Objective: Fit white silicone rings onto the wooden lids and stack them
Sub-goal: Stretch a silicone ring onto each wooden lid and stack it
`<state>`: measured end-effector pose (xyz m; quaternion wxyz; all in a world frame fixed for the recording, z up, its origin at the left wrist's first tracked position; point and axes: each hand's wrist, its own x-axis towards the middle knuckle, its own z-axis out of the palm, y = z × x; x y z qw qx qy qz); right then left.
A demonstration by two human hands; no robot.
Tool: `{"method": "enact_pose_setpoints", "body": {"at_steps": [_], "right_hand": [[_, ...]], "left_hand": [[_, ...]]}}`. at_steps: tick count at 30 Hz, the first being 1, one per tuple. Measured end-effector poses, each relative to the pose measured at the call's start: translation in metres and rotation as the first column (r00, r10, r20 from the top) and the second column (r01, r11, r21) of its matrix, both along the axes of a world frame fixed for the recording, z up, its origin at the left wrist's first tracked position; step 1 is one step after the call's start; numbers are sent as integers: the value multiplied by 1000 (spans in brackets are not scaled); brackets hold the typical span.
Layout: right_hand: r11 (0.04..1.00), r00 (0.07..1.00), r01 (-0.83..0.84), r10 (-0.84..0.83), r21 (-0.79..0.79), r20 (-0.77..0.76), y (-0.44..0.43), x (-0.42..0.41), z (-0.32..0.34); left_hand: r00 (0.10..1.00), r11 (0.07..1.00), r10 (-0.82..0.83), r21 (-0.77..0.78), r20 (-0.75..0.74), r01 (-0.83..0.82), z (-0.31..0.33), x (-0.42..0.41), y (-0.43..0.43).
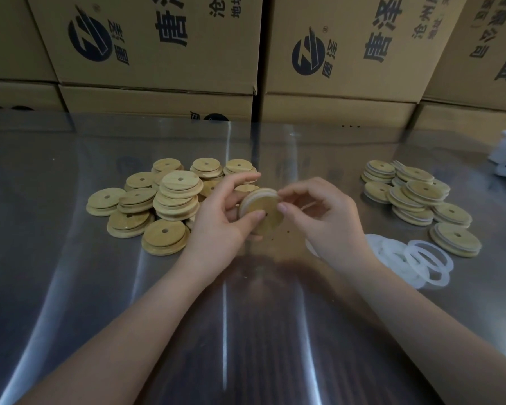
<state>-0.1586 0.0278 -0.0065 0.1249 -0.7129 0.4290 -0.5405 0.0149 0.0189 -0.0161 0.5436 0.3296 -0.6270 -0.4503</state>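
The left hand point(222, 211) grips a wooden lid point(265, 217) held above the middle of the glossy table point(246, 331), thumb across its face and fingers behind. The right hand point(324, 217) pinches the lid's right rim with thumb and forefinger. A white silicone ring point(254, 193) shows along the lid's far-left edge; whether it is seated all round I cannot tell. Pressing one side home could make the stretched ring spring off the opposite side or roll twisted. Bare lids point(170, 197) lie heaped to the left, ringed lids point(415, 197) to the right in leaning stacks, which a carelessly added lid might topple onto the loose rings point(415, 258) nearer
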Motion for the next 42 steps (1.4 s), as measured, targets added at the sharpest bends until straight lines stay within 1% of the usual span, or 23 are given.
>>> {"method": "enact_pose_setpoints", "body": {"at_steps": [3, 6, 11, 14, 17, 20, 22, 24, 28, 35, 42], "right_hand": [[998, 999, -21, 18, 66, 49, -2, 0, -2], [991, 997, -40, 31, 128, 73, -4, -1, -4], [947, 958, -198, 134, 252, 253, -6, -1, -5], [928, 938, -254, 169, 271, 302, -5, -1, -3], [926, 943, -248, 162, 286, 292, -3, -1, 0], [906, 920, -290, 176, 308, 350, -1, 1, 3], [905, 906, -290, 155, 312, 393, 0, 1, 5], [898, 879, -294, 119, 327, 461, -1, 1, 6], [876, 822, -318, 64, 363, 566, -4, -2, 3], [817, 695, -423, 16, 391, 719, -7, -2, -1], [801, 692, -436, 7, 410, 722, -8, -2, 2]], "left_hand": [[997, 997, -37, 64, -75, 41, 2, -1, 0], [991, 993, -54, 94, -118, 66, 4, -1, 1], [988, 987, -44, 146, -147, 66, 4, 1, 2], [986, 983, -46, 170, -158, 73, 4, 3, 0], [983, 980, -52, 182, -175, 84, 4, 4, -1], [978, 971, -65, 212, -198, 107, 3, 4, -2], [976, 963, -85, 236, -203, 133, 3, 4, -2], [976, 952, -108, 264, -191, 157, 3, 4, -3], [990, 955, -97, 271, -107, 123, 2, 0, 0], [995, 977, -65, 200, -80, 80, 5, -2, 2], [994, 973, -71, 215, -80, 87, 8, -1, 2]]}}
